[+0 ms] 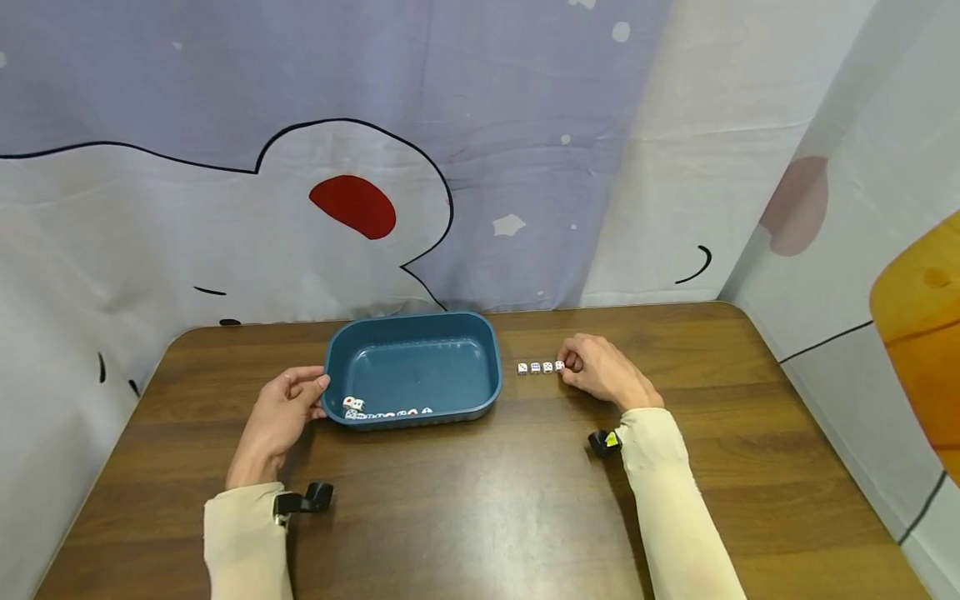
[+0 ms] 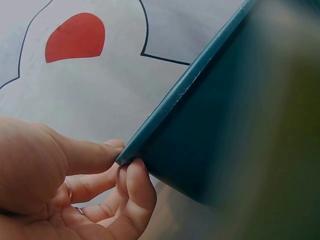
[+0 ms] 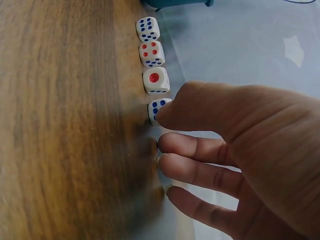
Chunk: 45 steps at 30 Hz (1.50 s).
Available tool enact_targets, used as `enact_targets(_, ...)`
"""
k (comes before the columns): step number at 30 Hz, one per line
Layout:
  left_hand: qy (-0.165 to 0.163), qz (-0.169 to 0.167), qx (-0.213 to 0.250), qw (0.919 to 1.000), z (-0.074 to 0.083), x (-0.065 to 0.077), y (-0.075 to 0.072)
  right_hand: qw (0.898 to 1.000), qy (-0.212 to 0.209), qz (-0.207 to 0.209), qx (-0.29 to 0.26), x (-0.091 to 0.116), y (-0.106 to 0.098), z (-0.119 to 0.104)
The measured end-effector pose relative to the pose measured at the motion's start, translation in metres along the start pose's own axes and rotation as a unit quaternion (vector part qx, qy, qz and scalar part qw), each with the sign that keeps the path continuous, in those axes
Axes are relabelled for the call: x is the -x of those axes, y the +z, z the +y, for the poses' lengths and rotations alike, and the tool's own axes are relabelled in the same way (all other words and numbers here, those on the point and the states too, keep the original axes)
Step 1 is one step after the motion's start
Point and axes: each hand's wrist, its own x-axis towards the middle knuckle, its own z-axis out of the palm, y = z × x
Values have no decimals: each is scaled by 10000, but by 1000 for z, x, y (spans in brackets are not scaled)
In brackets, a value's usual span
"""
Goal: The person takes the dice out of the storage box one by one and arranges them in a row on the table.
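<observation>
A dark teal plastic tray (image 1: 420, 371) sits at the back of the table, left of centre. My left hand (image 1: 277, 417) pinches its left rim between thumb and fingers; the left wrist view shows this grip close up. Several white dice (image 1: 354, 404) lie inside, gathered along the near wall and in the near left corner. To the right of the tray, more dice (image 1: 536, 367) stand in a straight row on the table. At the row's right end my right hand (image 1: 603, 371) holds a die (image 3: 156, 107), thumb against it; the index finger's contact is hidden.
The brown wooden table (image 1: 465, 508) reaches back to a patterned cloth (image 1: 517, 150) hung behind it. Another cloth wall (image 1: 840, 333) stands along the right side. Black wrist cameras sit on both sleeves.
</observation>
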Motion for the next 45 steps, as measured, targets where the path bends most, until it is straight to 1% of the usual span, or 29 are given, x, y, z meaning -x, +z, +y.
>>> enact_targets(10, 46, 0, 19, 10000, -1, 0, 0, 9999, -106, 68, -15, -1, 3, 1)
enact_targets(20, 57, 18, 36, 10000, -2, -2, 1, 9998, -37, 48, -171, -1, 3, 3)
enact_targets(30, 16, -20, 0, 10000, 0, -6, 3, 9994, -38, 137, -305, 1, -5, 0)
enact_targets(35, 25, -49, -45, 10000, -1, -7, 4, 9993, -119, 211, -284, 2, -11, -9)
enact_targets(40, 28, -24, -13, 10000, -1, -8, 4, 9983, -396, 287, -313, -3, -18, -24)
enact_targets(45, 14, -6, -35, 10000, 0, -8, 4, 9970, -663, 340, -200, -12, -26, -40)
